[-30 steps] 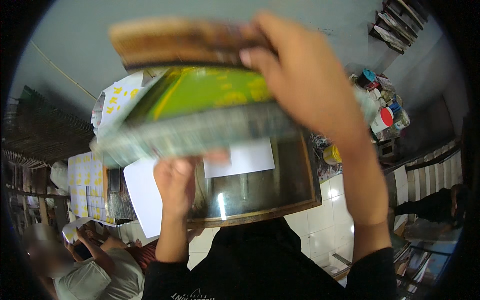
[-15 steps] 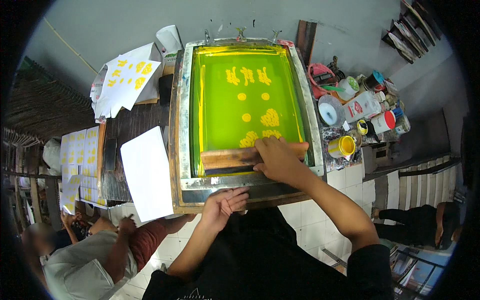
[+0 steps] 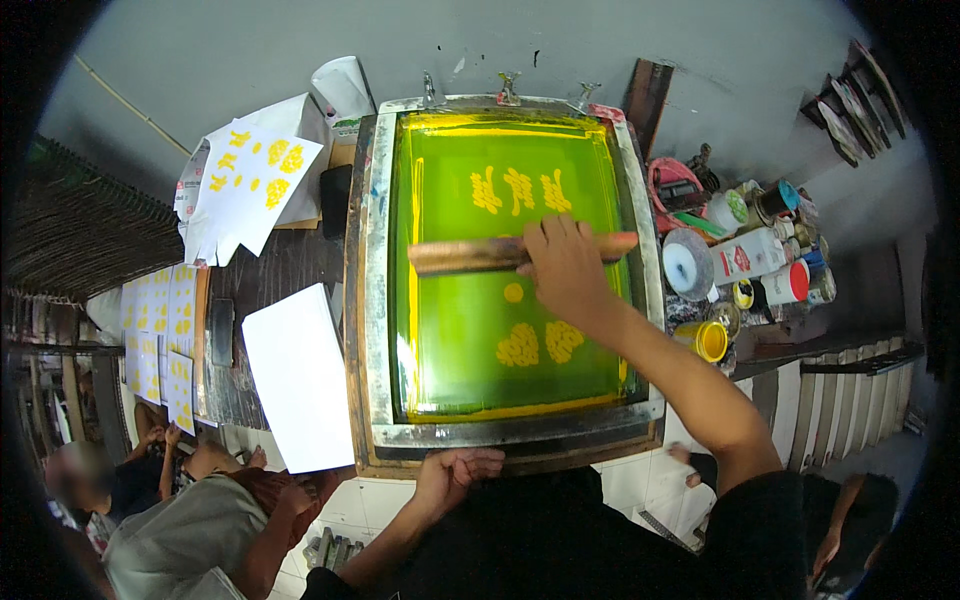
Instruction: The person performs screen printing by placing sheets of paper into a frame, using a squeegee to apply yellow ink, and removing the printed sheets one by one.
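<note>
My right hand (image 3: 562,265) is wrapped over a long wooden squeegee (image 3: 465,256), which lies crosswise on the green mesh of a screen printing frame (image 3: 640,300). Yellow script-like marks (image 3: 520,190) show on the mesh beyond the squeegee. Nearer than it are a yellow dot and two patterned yellow clusters (image 3: 518,346). Yellow ink lines the mesh edges. My left hand (image 3: 455,482) is at the front edge of the wooden base (image 3: 560,455), its fingers bent and together. Whether they grip anything is hidden.
Left of the frame lie blank white sheets (image 3: 298,385), a dark phone (image 3: 222,332) and yellow-printed sheets (image 3: 255,175). Ink tubs, including an open yellow one (image 3: 706,341), crowd the right side. A seated person (image 3: 190,540) is at lower left; another person stands at lower right.
My right hand has pushed the squeegee from the near end of the mesh to past its middle. My left hand's outstretched fingers have curled in at the base's front edge. The view has shifted.
</note>
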A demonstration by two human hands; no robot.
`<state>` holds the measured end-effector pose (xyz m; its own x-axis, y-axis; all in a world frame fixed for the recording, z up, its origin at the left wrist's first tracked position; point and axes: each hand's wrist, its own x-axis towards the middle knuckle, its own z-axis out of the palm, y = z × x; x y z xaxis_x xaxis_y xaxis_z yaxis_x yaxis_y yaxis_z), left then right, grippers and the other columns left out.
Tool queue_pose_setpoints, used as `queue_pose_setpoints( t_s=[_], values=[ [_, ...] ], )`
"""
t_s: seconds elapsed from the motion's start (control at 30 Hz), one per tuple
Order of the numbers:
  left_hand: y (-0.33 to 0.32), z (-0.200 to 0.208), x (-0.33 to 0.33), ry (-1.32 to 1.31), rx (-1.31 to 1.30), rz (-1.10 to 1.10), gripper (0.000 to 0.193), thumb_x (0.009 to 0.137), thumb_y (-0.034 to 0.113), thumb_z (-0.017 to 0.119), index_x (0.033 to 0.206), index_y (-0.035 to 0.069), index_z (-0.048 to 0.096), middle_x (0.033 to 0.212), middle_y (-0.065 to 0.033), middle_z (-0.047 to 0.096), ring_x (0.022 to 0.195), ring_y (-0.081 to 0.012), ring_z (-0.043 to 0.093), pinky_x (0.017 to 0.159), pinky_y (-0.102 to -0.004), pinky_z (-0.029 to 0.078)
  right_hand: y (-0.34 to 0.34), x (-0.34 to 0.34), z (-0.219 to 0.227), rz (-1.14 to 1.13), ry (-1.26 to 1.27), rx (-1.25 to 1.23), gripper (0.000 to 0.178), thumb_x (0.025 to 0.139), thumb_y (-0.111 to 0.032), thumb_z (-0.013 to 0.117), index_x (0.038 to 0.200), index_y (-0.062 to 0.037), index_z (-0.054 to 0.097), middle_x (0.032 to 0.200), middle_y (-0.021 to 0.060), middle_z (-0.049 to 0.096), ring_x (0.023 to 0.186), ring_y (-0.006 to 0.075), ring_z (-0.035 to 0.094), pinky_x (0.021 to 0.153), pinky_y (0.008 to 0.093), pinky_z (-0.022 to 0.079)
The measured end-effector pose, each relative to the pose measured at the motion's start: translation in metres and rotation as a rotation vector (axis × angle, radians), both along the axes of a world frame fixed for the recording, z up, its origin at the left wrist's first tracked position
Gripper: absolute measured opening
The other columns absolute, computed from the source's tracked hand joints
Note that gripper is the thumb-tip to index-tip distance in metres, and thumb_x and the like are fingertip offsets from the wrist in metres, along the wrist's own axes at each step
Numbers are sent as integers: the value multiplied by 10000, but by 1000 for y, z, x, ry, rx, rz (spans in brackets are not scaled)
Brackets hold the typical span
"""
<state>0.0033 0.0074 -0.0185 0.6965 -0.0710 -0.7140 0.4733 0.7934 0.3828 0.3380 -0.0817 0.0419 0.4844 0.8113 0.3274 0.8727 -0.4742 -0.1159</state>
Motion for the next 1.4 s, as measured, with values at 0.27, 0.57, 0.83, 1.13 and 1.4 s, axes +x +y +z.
queue_pose_setpoints(
  t_s=[0.27,0.57,0.83,1.13,1.4],
  values=[
    [0,-10,-8,-30,-1,3,386,864,93,463,1044,-196,645,1141,-354,671,963,-401,677,917,-457,535,64,126,-9,-32,-74,16,444,784,-232,830,1094,-58,566,1039,140,602,1026,340,579,851,468,410],
    [-5,-10,-10,-64,30,-42,397,925,120,450,1092,-181,648,1181,-314,688,1035,-381,686,981,-438,514,87,194,9,-15,166,-71,382,896,-254,752,1146,-40,558,1131,184,655,1126,382,587,942,500,401],
    [0,-14,-7,-92,-62,-15,405,969,113,457,1165,-208,606,1174,-339,675,1006,-390,697,914,-438,551,97,205,4,-66,18,-86,347,936,-220,677,1202,-21,574,1187,188,650,1170,355,577,976,502,411],
    [-5,-11,-6,-254,-20,117,333,988,113,515,1041,-182,661,1113,-306,714,957,-353,722,931,-436,555,57,134,11,-55,252,-221,350,937,-235,694,1170,-15,553,1154,215,656,1129,415,603,966,546,430],
    [-6,-7,-3,-178,-65,146,301,954,129,533,958,-126,693,1004,-256,732,923,-339,714,922,-448,555,-37,-43,26,24,159,-163,251,898,-190,681,1068,-32,586,1003,183,630,971,363,603,840,494,431]
  ],
)
